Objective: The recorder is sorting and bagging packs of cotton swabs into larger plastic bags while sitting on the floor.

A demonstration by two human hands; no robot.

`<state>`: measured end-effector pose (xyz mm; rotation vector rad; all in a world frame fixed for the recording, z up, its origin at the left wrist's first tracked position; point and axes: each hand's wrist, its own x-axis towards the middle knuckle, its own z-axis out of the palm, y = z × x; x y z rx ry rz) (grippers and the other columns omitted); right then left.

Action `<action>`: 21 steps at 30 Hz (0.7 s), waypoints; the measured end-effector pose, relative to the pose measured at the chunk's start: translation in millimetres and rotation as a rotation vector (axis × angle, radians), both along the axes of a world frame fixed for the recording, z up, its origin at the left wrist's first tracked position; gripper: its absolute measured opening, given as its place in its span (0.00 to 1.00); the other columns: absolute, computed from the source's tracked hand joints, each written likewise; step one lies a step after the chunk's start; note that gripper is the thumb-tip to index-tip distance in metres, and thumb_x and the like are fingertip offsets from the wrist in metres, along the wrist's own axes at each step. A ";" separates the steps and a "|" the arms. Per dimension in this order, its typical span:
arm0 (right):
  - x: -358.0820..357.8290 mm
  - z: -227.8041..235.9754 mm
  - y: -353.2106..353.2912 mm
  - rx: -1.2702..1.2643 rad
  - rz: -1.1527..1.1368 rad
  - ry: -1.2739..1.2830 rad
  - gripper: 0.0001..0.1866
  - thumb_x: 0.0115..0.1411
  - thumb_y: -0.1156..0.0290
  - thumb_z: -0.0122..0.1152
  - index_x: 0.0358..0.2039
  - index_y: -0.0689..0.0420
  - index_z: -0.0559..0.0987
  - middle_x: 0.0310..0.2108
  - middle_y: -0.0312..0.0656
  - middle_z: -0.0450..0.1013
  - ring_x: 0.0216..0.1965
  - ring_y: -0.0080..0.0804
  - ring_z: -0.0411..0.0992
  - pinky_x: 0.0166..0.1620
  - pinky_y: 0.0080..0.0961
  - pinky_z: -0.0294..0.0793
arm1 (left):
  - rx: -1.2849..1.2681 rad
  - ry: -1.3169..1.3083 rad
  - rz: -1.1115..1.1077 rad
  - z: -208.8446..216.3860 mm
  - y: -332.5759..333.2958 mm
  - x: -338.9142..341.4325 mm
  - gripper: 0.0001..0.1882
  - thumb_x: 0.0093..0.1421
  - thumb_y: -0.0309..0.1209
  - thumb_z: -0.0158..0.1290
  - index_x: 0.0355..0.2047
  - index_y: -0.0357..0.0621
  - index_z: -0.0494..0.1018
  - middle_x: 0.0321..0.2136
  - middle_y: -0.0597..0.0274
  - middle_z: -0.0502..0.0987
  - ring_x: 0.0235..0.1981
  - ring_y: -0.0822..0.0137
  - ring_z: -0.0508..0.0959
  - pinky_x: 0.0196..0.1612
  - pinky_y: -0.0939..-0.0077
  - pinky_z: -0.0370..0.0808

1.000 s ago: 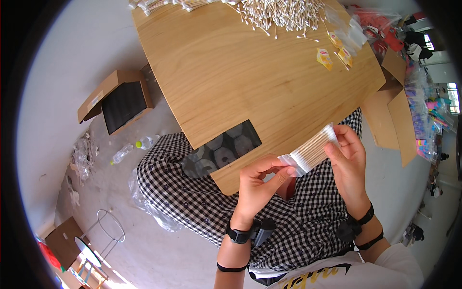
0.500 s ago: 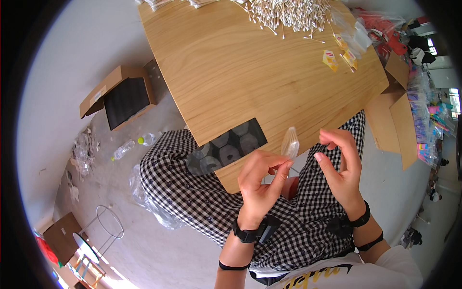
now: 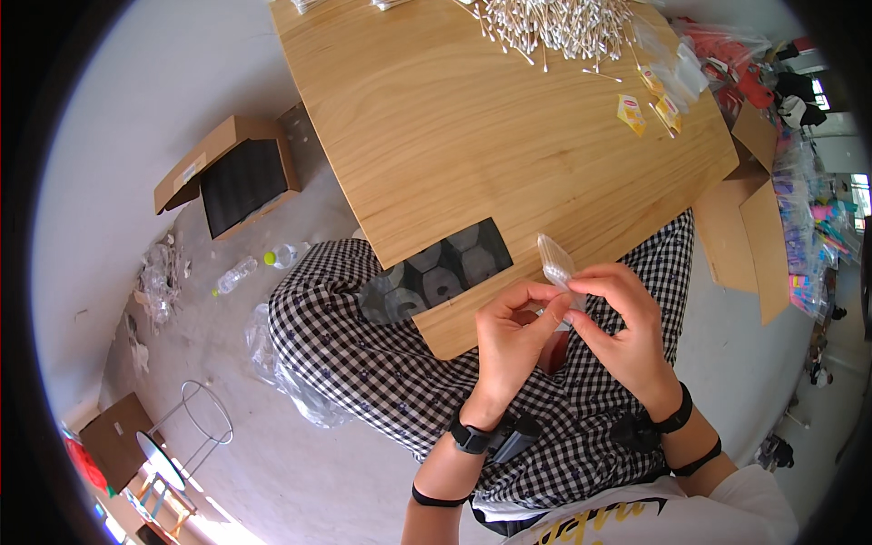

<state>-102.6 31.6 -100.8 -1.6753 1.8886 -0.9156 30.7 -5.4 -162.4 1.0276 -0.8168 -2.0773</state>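
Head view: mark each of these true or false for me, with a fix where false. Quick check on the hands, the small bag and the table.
1. Both hands hold a small clear plastic bag. True: left hand and right hand pinch it at its lower end.
2. The bag lies flat on the table. False: it is raised above the wooden table edge.
3. A pile of cotton swabs lies at the table's far side. True.
4. The open cardboard box stands on the table. False: it sits on the floor.
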 end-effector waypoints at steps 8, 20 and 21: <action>-12.8 2.8 -0.9 0.132 -0.063 -0.211 0.04 0.52 0.82 0.62 0.30 0.63 0.79 0.34 0.42 0.76 0.36 0.30 0.75 0.39 0.23 0.74 | -0.227 -0.045 0.005 -4.6 -1.2 -2.1 0.04 0.55 0.24 0.61 0.31 0.38 0.78 0.27 0.67 0.78 0.26 0.78 0.74 0.29 0.84 0.70; -0.5 -2.4 -8.4 0.070 -0.114 -0.112 0.10 0.62 0.77 0.54 0.43 0.64 0.75 0.38 0.46 0.76 0.38 0.28 0.76 0.43 0.23 0.74 | -0.255 -0.042 -0.072 -0.6 -3.9 -6.4 0.04 0.56 0.23 0.59 0.31 0.39 0.76 0.26 0.67 0.75 0.29 0.75 0.72 0.33 0.80 0.68; -4.4 -3.2 -7.2 0.122 -0.111 -0.147 0.10 0.63 0.76 0.54 0.44 0.65 0.75 0.39 0.46 0.76 0.38 0.27 0.76 0.43 0.22 0.74 | -0.357 -0.048 -0.077 -0.7 -4.9 -3.4 0.04 0.56 0.23 0.59 0.31 0.38 0.75 0.28 0.66 0.75 0.31 0.75 0.71 0.34 0.80 0.68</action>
